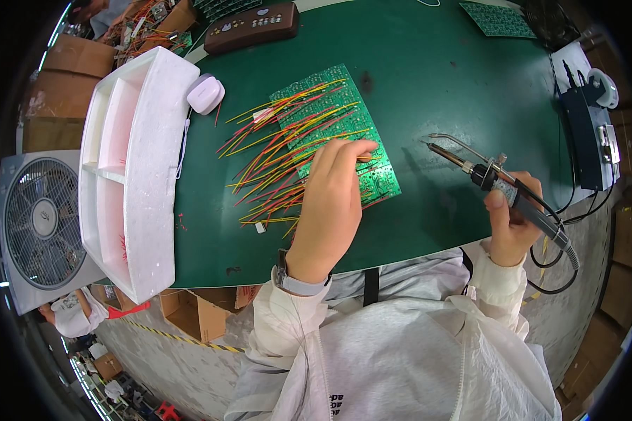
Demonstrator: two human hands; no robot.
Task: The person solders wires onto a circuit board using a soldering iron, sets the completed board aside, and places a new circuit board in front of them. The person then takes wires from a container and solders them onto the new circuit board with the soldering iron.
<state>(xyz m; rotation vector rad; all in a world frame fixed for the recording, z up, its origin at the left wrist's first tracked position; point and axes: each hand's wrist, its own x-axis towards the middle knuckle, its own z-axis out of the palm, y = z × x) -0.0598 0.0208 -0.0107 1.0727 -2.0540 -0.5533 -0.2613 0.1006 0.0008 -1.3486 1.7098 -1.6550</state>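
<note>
A panel of green circuit boards (pixel 337 91) lies on the green table mat, with many red and yellow wires (pixel 260 158) attached and fanning out to its left. My left hand (pixel 333 200) bends over the panel's right part. Its fingers are drawn together at the board among the wires; what they pinch is hidden. My right hand (pixel 512 217) is wrapped around a soldering iron (pixel 484 174) with a thin curved metal tube fixed along it. The iron's tip points left, in the air apart from the panel.
A white foam tray (pixel 163 161) with compartments stands at the left, near a pale earphone case (pixel 206 94). A brown pencil case (pixel 253 29) lies at the back. The soldering station (pixel 588 137) sits at right, its cables hanging. Another panel (pixel 498 19) lies far right. A fan (pixel 43 219) stands left.
</note>
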